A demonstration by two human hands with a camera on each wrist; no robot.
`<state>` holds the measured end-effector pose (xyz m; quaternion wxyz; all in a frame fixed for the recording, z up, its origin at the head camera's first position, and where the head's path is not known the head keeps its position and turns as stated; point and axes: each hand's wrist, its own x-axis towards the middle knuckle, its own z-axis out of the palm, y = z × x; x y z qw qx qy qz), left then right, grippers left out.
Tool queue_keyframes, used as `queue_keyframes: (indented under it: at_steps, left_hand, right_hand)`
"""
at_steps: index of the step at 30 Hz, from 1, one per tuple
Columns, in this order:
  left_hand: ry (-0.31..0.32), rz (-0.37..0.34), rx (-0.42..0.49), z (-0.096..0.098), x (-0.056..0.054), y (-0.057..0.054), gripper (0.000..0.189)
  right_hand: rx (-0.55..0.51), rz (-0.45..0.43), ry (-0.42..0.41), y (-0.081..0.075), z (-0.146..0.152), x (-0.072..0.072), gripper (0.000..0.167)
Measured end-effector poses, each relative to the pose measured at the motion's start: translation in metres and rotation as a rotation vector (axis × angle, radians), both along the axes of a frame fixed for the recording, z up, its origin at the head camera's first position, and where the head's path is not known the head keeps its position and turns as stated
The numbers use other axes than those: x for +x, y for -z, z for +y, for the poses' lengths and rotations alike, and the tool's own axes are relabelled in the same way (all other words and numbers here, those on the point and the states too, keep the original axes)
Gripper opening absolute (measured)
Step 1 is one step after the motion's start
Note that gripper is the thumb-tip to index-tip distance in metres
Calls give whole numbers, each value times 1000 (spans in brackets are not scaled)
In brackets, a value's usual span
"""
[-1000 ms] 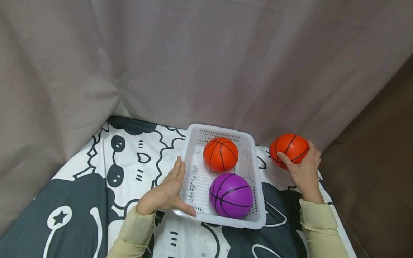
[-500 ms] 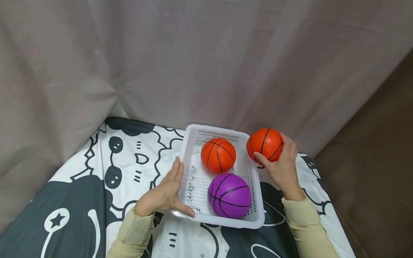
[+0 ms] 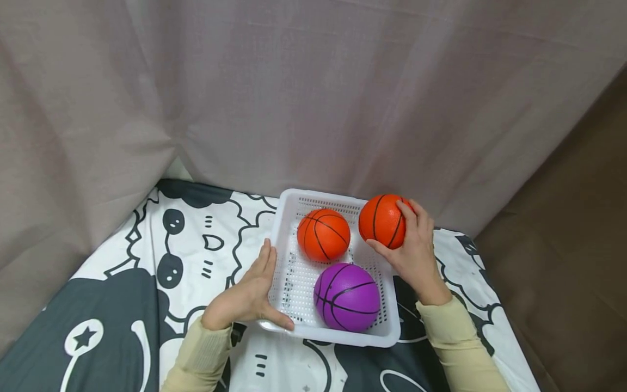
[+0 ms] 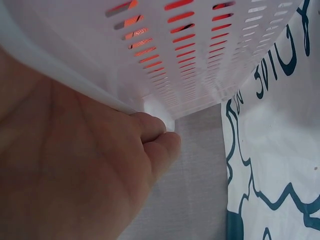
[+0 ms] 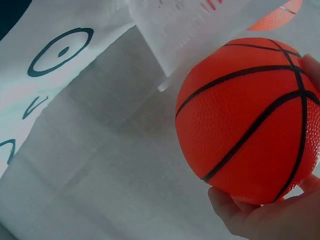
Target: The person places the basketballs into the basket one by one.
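My right hand (image 3: 416, 256) grips an orange toy basketball (image 3: 383, 220) over the far right part of a white perforated plastic basket (image 3: 335, 335). In the right wrist view, the held orange ball (image 5: 245, 120) sits between thumb and fingers near the basket's edge. A second orange toy basketball (image 3: 323, 235) lies inside at the back, and a purple one (image 3: 346, 297) lies nearer the front. My left hand (image 3: 247, 294) rests with straight fingers along the basket's left side, its thumb at the near left corner. From the left wrist, that hand (image 4: 85, 165) shows under the basket's rim.
Beneath the basket spreads a black and white cartoon-print cloth (image 3: 117, 326). A grey-beige curtain (image 3: 303, 98) hangs close behind it. Brown fabric (image 3: 563, 261) borders the right side.
My right hand has carried the orange basketball leftward, from beside the basket to over its right side. My left hand keeps its place against the basket.
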<state>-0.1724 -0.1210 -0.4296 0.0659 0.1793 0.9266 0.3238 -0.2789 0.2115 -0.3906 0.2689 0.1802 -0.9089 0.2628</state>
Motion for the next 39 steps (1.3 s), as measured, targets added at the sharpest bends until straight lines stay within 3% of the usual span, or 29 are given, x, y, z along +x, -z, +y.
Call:
queue_keyframes:
  at_steps: [7, 14, 16, 18, 21, 23, 28, 33, 37, 39]
  left_hand:
    - [11, 7, 0, 2, -1, 0, 155]
    - [38, 19, -10, 11, -8, -2, 156]
    - [44, 21, -6, 15, -10, -2, 156]
    - [47, 7, -5, 19, -11, -2, 157]
    - [47, -18, 0, 22, -7, 0, 157]
    - [45, -27, -3, 23, -4, 1, 157]
    - [49, -25, -20, 25, -1, -6, 158]
    - [47, -19, -22, 26, 1, -9, 160]
    - [52, 5, -1, 28, 5, -4, 159]
    - [52, -11, -5, 26, 15, 1, 159]
  right_hand:
    - [48, -29, -93, 1, -11, 7, 101]
    - [-70, -274, -122, 6, 1, 15, 101]
    - [-69, -334, -110, 8, 10, 16, 92]
    - [-47, -336, -98, 11, 20, 16, 76]
    - [-24, -297, -82, 16, 29, 15, 57]
    - [-17, -291, -70, 17, 31, 16, 53]
    - [-2, -441, -51, 2, 34, 17, 68]
    - [22, -531, -134, -7, 45, 12, 71]
    - [-7, -577, -144, 4, 54, 16, 60]
    - [-34, -607, -153, 17, 54, 23, 60]
